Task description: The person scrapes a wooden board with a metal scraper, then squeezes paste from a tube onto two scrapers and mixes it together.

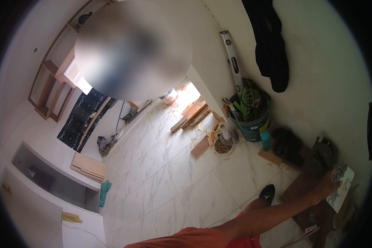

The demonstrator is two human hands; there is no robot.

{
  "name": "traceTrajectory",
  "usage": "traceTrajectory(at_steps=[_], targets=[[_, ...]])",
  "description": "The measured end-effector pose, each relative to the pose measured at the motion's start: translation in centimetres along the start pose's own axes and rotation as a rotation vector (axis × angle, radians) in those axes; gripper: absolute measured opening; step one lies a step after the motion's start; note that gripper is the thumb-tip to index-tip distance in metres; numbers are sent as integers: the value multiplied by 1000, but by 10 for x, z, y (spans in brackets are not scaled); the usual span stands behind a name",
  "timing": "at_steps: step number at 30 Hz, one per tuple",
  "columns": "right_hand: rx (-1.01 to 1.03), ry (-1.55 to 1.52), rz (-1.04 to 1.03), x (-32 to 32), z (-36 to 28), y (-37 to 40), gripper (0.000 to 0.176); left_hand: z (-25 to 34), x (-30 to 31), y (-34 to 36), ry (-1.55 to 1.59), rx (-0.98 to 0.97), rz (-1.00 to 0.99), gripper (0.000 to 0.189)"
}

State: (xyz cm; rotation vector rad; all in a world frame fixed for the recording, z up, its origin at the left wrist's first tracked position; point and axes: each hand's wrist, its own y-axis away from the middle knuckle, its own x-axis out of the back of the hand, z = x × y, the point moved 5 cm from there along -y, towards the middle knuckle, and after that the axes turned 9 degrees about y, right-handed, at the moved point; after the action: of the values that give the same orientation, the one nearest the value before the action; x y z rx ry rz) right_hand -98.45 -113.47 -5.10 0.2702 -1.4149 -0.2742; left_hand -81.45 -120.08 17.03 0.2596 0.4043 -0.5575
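From the bottom edge, an arm in an orange sleeve reaches right, and my left hand (328, 188) grips the edge of a white panel with grey markings (342, 190). Its fingers are partly hidden in shadow. I cannot make out my right hand; a dark brown shape (325, 221) below the panel is too unclear to name. Beside that shape lies a small red and white box (311, 228). Behind my left hand is a dark grey bag-like object (321, 157).
A bucket (254, 126) with a patterned bag and tools stands by the wall, with a spirit level (232, 60) leaning up from it. Wood pieces (194, 118) and a clear bag (225, 142) lie on the tiles. A black shoe (267, 193) is near my arm. Shelves stand left.
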Motion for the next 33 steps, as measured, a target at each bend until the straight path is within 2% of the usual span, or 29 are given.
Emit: traceTrajectory(at_steps=[2, 5, 8, 12, 14, 18, 21, 22, 24, 28, 31, 33], targets=[[-2, -8, 3, -2, 2, 2, 67, 1, -1, 1, -24, 21, 6, 42], [0, -15, -2, -7, 6, 10, 68, -32, 2, -17, -106, -45, 4, 64], [0, -32, -11, -11, 8, 14, 68, -24, 3, -12, -131, -65, 72, 51], [-3, -65, -13, -14, 11, 22, 69, -37, 7, -20, -192, -89, 113, 55], [-4, -102, -2, -15, 18, 27, 69, -26, 5, -13, -184, -81, 103, 59], [14, -195, -19, -2, 11, 32, 70, 8, 14, -6, -474, -74, -31, 58], [-22, -233, -106, 1, 16, 41, 70, 26, 18, 2, -231, -64, -28, 49], [-27, -249, -134, 1, 17, 42, 71, 21, 12, 2, 149, -54, -33, 39], [-48, -279, -184, 4, 25, 43, 71, 39, 3, 17, 211, 30, -24, 29], [-74, -324, -228, 7, 34, 45, 72, 43, 0, 19, 138, 34, -23, 24], [-93, -359, -141, 10, 39, 50, 70, 42, 2, 16, 91, 73, -9, 26], [-110, -373, -59, -10, 47, 49, 76, 36, 1, 12, 175, 22, -32, 26]])
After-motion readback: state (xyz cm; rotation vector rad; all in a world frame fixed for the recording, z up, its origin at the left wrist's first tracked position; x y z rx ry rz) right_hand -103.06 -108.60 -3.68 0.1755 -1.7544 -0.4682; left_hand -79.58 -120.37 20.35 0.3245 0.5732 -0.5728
